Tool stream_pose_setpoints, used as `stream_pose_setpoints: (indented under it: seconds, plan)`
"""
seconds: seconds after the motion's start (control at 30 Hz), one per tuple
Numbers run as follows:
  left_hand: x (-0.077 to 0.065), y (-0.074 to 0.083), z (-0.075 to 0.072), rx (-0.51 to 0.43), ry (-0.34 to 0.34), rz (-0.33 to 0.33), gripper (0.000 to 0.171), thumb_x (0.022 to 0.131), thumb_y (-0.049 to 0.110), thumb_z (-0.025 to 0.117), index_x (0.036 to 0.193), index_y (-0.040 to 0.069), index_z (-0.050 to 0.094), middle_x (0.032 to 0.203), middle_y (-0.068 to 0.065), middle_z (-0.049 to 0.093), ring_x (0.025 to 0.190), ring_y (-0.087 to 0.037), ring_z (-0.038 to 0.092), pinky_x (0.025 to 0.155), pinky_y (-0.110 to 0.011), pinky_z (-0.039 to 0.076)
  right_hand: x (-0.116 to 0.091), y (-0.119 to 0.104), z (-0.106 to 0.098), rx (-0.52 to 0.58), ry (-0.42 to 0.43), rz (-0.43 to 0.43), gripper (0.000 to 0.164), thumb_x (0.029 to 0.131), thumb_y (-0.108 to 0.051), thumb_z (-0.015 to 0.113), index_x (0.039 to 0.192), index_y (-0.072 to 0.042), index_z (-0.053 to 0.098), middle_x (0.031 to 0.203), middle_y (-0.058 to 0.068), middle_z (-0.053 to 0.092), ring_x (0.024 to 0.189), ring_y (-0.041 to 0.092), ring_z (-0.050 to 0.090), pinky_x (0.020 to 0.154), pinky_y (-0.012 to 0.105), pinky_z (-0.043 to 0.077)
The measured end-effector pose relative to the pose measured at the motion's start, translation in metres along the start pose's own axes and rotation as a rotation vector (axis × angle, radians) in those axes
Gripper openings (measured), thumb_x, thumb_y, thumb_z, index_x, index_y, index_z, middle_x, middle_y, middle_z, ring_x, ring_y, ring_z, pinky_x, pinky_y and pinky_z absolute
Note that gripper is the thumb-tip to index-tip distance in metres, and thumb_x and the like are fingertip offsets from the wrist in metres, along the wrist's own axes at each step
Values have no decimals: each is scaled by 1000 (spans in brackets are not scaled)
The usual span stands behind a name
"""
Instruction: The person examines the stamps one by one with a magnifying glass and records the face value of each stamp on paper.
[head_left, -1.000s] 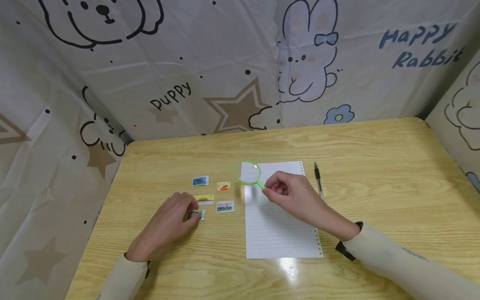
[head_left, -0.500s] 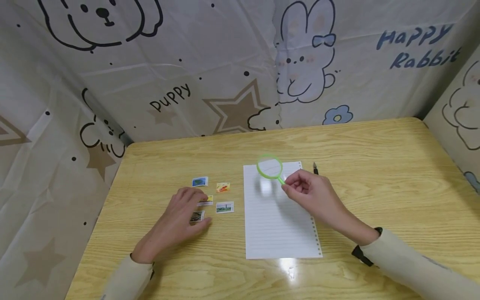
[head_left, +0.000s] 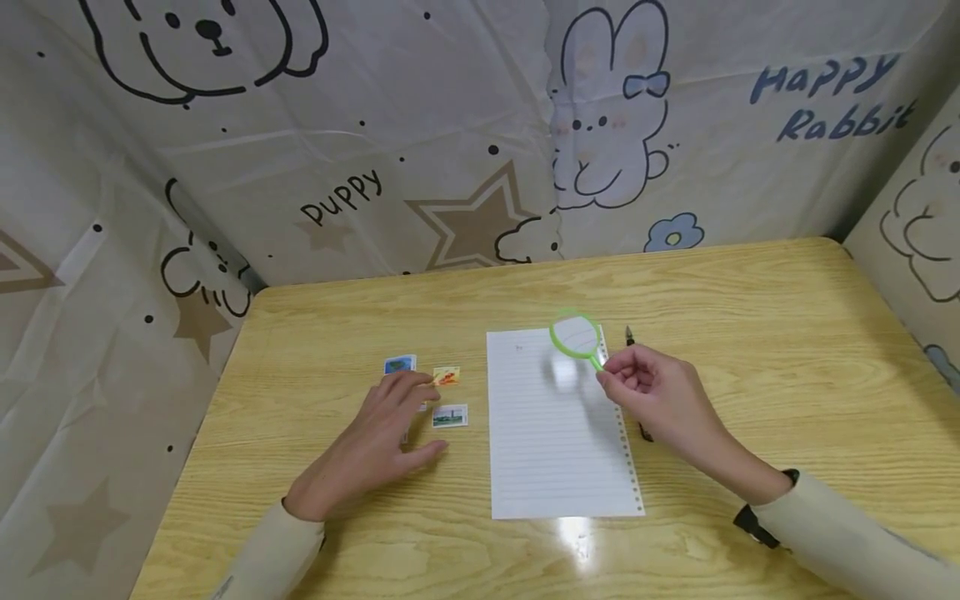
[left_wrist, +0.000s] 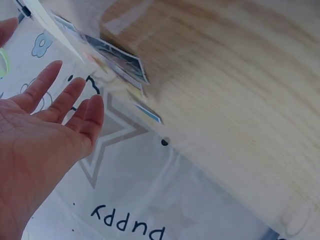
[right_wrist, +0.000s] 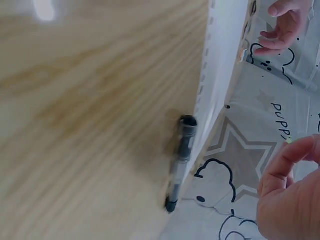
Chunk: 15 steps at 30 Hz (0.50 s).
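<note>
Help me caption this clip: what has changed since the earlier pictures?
The right hand, still gripping the magnifier, has carried it rightward over the paper. The left hand has shifted right over the stamps, its fingers spreading. The paper, pen and uncovered stamps stay put.

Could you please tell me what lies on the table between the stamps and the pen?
In the head view, the lined sheet lies between the stamps and the pen; the right hand holds the magnifying glass above the sheet.
</note>
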<state>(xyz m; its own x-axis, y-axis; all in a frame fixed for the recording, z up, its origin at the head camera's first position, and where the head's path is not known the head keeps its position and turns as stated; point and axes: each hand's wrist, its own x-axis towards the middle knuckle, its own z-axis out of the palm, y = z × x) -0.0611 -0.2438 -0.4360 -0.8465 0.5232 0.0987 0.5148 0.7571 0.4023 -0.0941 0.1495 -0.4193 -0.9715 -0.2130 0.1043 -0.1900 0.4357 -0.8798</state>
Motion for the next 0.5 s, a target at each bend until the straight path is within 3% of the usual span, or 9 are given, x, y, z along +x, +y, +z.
stream_pose_setpoints:
  seconds: [0.5]
  plan:
    - [15,12,5,-4,-33,51,58,97,38,85,137,2,64,154,-19,53,149,-42,38,117,-68,33,-13,17,-20,-67,95,53,13,102,-16,79,105,-3,74,87,8,71,70,15,63,57,22,51]
